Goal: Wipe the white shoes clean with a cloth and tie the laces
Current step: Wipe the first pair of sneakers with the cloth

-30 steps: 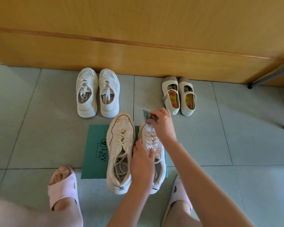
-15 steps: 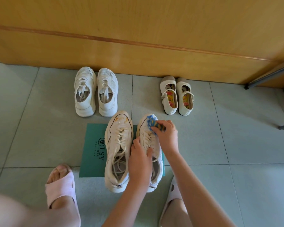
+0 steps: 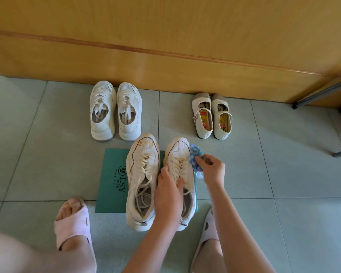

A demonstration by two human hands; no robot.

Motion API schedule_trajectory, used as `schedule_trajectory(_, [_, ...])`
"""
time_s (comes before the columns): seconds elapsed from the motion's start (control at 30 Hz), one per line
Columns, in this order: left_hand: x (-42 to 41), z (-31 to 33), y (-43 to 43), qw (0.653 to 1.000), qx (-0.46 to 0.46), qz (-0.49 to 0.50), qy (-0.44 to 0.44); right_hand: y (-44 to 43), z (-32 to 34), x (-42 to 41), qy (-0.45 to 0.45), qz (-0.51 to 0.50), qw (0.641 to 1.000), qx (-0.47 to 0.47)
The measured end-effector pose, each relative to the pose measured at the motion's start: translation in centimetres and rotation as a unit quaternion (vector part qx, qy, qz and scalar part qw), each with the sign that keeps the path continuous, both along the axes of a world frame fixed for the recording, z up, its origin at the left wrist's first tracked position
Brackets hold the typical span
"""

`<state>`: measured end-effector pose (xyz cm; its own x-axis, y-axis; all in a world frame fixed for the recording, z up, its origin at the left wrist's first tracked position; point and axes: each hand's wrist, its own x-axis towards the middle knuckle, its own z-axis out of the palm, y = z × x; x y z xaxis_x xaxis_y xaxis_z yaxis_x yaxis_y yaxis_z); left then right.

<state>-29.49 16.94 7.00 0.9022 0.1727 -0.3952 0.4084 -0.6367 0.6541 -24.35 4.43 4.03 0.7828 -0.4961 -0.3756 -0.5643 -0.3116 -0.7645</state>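
Two white lace-up sneakers stand side by side on a green card mat (image 3: 111,180). The left sneaker (image 3: 142,174) has yellow-brown stains on its toe and loose laces. My left hand (image 3: 168,196) grips the right sneaker (image 3: 178,154) over its laces and tongue, thumb on the inner side. My right hand (image 3: 213,170) pinches a bunched blue cloth (image 3: 195,156) against the outer right side of that sneaker's forefoot.
A second pair of white sneakers (image 3: 115,111) and a pair of cream strap shoes (image 3: 212,116) stand against the wooden panel (image 3: 165,56). My feet in pink slippers (image 3: 73,223) flank the mat on the tiled floor. Metal legs (image 3: 323,93) reach in at the right.
My right hand with the cloth has slid from the right sneaker's toe top down to its outer side. My left hand has kept its hold on the shoe.
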Motion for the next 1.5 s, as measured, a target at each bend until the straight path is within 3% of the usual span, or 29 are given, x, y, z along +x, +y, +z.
schedule_trajectory(0.13, [0.0,-0.2,-0.1,1.000,0.000,0.001,0.003,1.1,0.9,3.9,-0.055,-0.025,0.998,-0.006])
schedule_trajectory(0.33, [0.1,-0.3,-0.1,1.000,0.005,0.006,-0.002,4.3,1.2,8.1,-0.057,0.150,0.983,-0.094])
schedule_trajectory(0.5, [0.0,-0.5,-0.2,1.000,0.011,0.016,-0.014,5.2,0.2,7.3,-0.048,0.284,0.935,-0.209])
schedule_trajectory(0.63, [0.0,-0.7,-0.2,1.000,-0.004,0.027,-0.014,5.4,1.4,5.6,-0.039,0.442,0.860,-0.252])
schedule_trajectory(0.87, [0.0,-0.6,-0.3,1.000,0.007,0.024,-0.015,6.0,2.2,7.2,0.033,0.504,0.817,-0.276])
schedule_trajectory(1.07, [0.1,-0.5,-0.2,1.000,0.007,0.012,-0.009,5.2,1.3,9.3,0.020,0.402,0.877,-0.263])
schedule_trajectory(1.27, [0.1,-0.4,-0.1,1.000,0.001,0.007,-0.001,3.1,0.2,8.5,-0.015,0.227,0.950,-0.214])
schedule_trajectory(1.5, [0.1,-0.5,-0.1,1.000,-0.021,0.016,0.004,1.2,0.0,4.7,-0.024,0.102,0.989,-0.104])
